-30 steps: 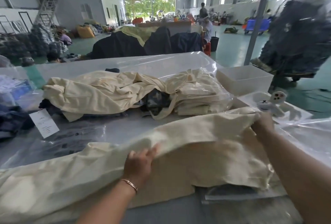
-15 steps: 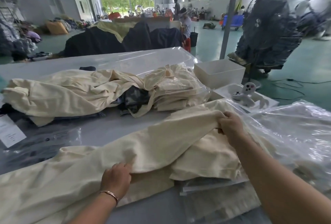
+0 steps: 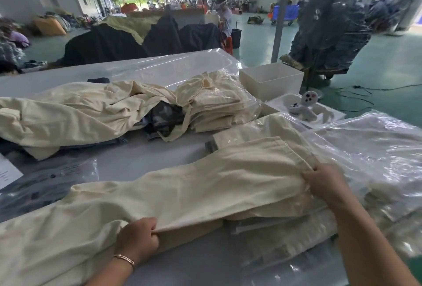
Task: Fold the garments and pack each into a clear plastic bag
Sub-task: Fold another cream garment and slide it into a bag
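While both hands pinch cream trousers (image 3: 205, 185) mid-fold: left hand (image 3: 137, 240) grip closed on fold edge, right hand (image 3: 324, 183) on waistband; bagged stack (image 3: 219, 105) at 12 o'clock done, loose pile (image 3: 68, 114) at 10 o'clock left.

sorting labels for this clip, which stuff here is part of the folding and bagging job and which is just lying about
Job:
cream garment, held by left hand and right hand
unfolded cream pile
bagged cream stack
clear plastic bags

Lying about:
white box
game controller
fan
paper sheet
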Demonstrator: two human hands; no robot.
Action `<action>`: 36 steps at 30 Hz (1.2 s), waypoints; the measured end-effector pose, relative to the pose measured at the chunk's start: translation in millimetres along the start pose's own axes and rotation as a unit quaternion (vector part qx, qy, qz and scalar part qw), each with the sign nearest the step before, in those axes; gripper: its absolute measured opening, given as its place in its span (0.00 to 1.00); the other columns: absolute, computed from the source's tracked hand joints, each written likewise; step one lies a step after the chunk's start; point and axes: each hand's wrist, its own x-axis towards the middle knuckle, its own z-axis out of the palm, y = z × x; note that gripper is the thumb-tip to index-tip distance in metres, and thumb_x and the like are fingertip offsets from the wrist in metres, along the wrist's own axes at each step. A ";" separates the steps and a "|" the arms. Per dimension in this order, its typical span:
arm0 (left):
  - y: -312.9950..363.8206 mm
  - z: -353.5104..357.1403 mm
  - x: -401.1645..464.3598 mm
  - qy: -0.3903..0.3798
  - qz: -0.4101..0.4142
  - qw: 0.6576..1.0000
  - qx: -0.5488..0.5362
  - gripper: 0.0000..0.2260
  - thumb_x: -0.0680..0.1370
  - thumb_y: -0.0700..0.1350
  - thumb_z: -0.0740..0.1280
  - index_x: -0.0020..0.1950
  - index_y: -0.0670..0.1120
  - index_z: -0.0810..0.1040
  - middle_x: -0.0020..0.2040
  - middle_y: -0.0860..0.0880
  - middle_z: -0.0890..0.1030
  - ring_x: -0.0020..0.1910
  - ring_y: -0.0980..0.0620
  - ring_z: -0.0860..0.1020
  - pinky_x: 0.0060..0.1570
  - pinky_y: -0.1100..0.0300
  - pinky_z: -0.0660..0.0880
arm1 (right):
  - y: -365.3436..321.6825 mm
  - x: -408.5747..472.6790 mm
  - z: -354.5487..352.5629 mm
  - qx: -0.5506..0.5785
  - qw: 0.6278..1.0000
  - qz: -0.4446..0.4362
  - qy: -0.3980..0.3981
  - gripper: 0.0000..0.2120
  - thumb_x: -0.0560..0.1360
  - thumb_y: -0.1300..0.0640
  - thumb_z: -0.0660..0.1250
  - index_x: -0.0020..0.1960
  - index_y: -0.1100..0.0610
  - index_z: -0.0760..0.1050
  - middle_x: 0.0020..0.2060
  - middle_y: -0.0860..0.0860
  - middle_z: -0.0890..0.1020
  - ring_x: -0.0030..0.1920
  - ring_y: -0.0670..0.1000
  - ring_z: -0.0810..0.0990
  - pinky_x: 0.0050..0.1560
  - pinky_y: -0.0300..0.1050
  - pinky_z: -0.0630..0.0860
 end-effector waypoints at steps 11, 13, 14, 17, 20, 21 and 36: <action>-11.0 10.2 -13.1 0.008 -0.021 1.000 0.006 0.12 0.71 0.48 0.61 0.32 0.51 0.59 0.52 0.50 0.82 0.53 0.47 0.80 0.45 0.58 0.74 | -10.6 -20.9 -3.8 -0.033 0.985 0.077 -0.154 0.07 0.71 0.60 0.73 0.43 0.64 0.81 0.29 0.56 0.80 0.25 0.52 0.77 0.25 0.38 0.70; -7.7 6.6 -14.2 0.007 -0.028 0.999 0.015 0.12 0.71 0.48 0.62 0.32 0.50 0.60 0.52 0.50 0.82 0.53 0.46 0.80 0.45 0.58 0.74 | -8.6 -23.3 -1.7 -0.013 0.983 0.092 -0.160 0.06 0.71 0.64 0.73 0.44 0.67 0.80 0.31 0.59 0.80 0.26 0.55 0.79 0.24 0.38 0.69; -7.6 5.9 -12.8 0.009 -0.030 0.999 0.007 0.12 0.71 0.47 0.62 0.32 0.49 0.60 0.51 0.50 0.82 0.52 0.46 0.80 0.44 0.58 0.74 | -7.2 -24.9 -2.6 -0.001 0.984 0.089 -0.154 0.06 0.70 0.66 0.73 0.43 0.68 0.80 0.31 0.59 0.79 0.27 0.56 0.79 0.23 0.39 0.68; -10.4 6.2 -11.6 0.006 -0.022 1.000 -0.009 0.11 0.70 0.46 0.62 0.32 0.49 0.61 0.49 0.49 0.82 0.51 0.45 0.80 0.43 0.57 0.73 | -3.1 -28.6 -7.6 0.066 0.990 0.062 -0.111 0.04 0.67 0.71 0.72 0.41 0.67 0.80 0.31 0.59 0.78 0.29 0.57 0.78 0.21 0.38 0.68; -10.7 5.8 -14.6 0.015 -0.011 0.999 -0.040 0.11 0.70 0.46 0.62 0.33 0.52 0.60 0.43 0.50 0.79 0.48 0.45 0.79 0.40 0.57 0.71 | -4.2 -27.3 -11.4 0.204 0.979 0.012 -0.020 0.12 0.66 0.74 0.71 0.47 0.64 0.77 0.36 0.60 0.78 0.32 0.56 0.76 0.26 0.40 0.76; -9.9 4.4 -15.9 0.020 -0.007 0.998 -0.062 0.11 0.69 0.46 0.63 0.33 0.53 0.60 0.40 0.51 0.76 0.46 0.44 0.79 0.39 0.57 0.69 | -5.9 -25.0 -12.4 0.232 0.973 -0.010 0.016 0.15 0.67 0.72 0.71 0.50 0.60 0.75 0.40 0.59 0.79 0.36 0.57 0.77 0.33 0.46 0.78; -16.4 14.2 -58.2 0.007 0.012 0.996 -0.092 0.15 0.64 0.48 0.61 0.50 0.54 0.64 0.38 0.58 0.71 0.44 0.48 0.78 0.38 0.57 0.68 | -7.6 35.2 -59.1 0.271 0.952 -0.029 -0.142 0.25 0.69 0.77 0.56 0.54 0.57 0.82 0.26 0.52 0.74 0.18 0.46 0.64 0.18 0.33 0.63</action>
